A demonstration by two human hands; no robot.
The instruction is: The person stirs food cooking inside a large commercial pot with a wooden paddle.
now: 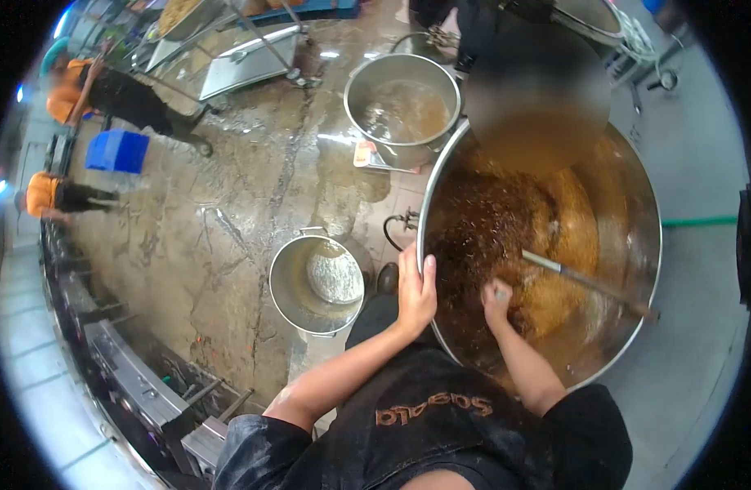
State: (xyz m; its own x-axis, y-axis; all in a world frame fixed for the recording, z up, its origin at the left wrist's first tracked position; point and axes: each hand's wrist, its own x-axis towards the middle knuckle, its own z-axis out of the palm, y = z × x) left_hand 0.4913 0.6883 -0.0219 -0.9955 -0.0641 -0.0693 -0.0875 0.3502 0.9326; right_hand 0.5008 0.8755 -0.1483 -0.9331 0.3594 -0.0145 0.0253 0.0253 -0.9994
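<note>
A large, wide metal pot (652,314) stands in front of me, holding dark brown liquid (478,208) with paler, golden foam toward its right side. My left hand (416,290) grips the near left part of its rim, thumb on the inner side. Inside the pot, my right hand (496,298) is over the dark liquid, its fingers curled closed; whatever they hold, if anything, is hard to make out. To the right of that hand, a long-handled tool (588,283) slants across the pot, apart from my fingers.
On the wet floor to my left stands a metal pot (290,298). Farther ahead is another pot (404,137) with cloudy liquid. Someone in dark clothes is beyond the pots, partly behind a blurred patch. Two people in orange shirts and a blue crate (118,152) are at far left.
</note>
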